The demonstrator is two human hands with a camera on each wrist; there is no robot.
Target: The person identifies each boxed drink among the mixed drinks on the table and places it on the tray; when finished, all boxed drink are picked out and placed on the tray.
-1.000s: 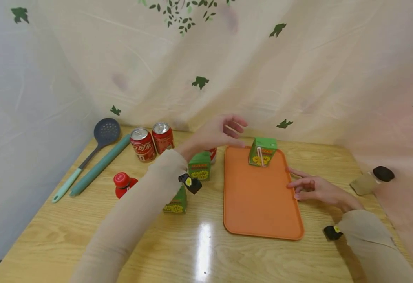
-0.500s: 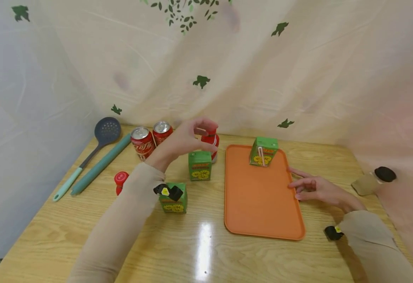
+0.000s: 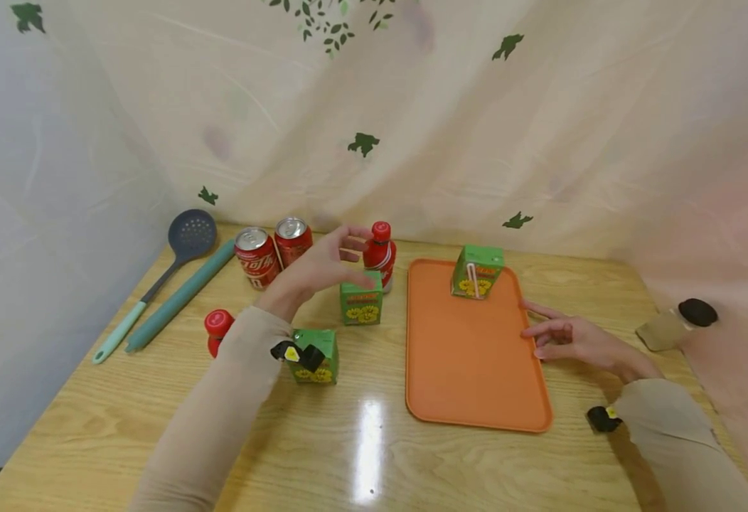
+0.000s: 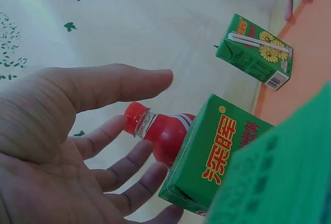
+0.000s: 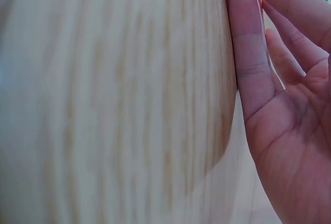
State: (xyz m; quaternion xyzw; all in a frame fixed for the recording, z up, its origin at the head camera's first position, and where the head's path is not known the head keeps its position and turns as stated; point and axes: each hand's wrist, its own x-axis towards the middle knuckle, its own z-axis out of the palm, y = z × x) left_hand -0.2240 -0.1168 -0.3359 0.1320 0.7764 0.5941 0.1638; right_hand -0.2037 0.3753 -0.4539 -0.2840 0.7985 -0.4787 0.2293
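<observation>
My left hand (image 3: 323, 264) hovers just over a green drink carton (image 3: 361, 304) with yellow flowers, thumb and fingers spread apart with nothing between them. Behind that carton stands a red-capped bottle (image 3: 382, 259), partly hidden. In the left wrist view the open palm (image 4: 67, 162) faces the bottle and this carton. A second carton (image 3: 323, 366) stands nearer, under my wrist. My right hand (image 3: 581, 346) touches the right rim of an orange tray (image 3: 470, 384) with its fingertips. A third carton (image 3: 476, 274), with a straw on its side, stands on the tray's far end.
Two red cola cans (image 3: 257, 259) stand at the back left. Left of them lie a teal rod (image 3: 182, 297) and a skimmer (image 3: 191, 235). Another red-capped bottle (image 3: 219, 326) is partly behind my left sleeve. A black-lidded jar (image 3: 668, 327) lies at the right.
My left hand has moved left, away from above the tray's far end, then lowered toward the middle carton. The bottle behind it has come into view. My right hand stays at the tray's rim.
</observation>
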